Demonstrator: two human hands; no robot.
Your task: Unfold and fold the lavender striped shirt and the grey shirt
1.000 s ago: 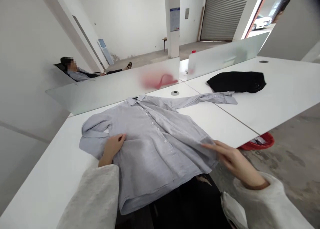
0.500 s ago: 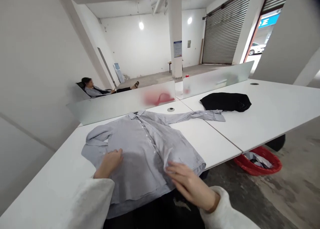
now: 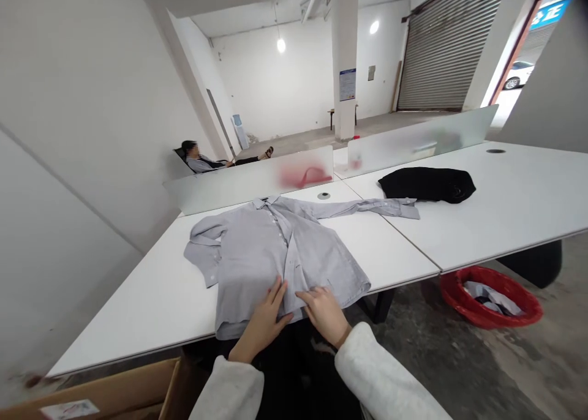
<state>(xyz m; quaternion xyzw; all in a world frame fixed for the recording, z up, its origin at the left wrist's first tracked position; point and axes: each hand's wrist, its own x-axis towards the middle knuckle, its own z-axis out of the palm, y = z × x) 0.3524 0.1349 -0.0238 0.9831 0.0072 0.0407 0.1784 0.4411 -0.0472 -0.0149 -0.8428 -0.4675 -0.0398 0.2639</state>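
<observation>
A light grey button-up shirt point(image 3: 271, 248) lies front-up on the white table point(image 3: 151, 303), one sleeve stretched toward the right, the other folded at the left. My left hand point(image 3: 266, 316) rests at the shirt's bottom hem near the button placket, fingers stretched out on the cloth. My right hand point(image 3: 324, 310) is just beside it on the hem, fingers curled and touching the fabric. Both hands sit at the table's near edge.
A black garment point(image 3: 429, 184) lies on the adjoining table at the right. A red basin point(image 3: 489, 297) with cloth stands on the floor under it. Frosted dividers point(image 3: 248, 178) line the back. A cardboard box point(image 3: 105, 395) is at lower left. A person reclines in a chair far back.
Both hands came together at the middle of the shirt's bottom hem; the left left the sleeve area, the right moved in from the right side. The view pulled back and rose.
</observation>
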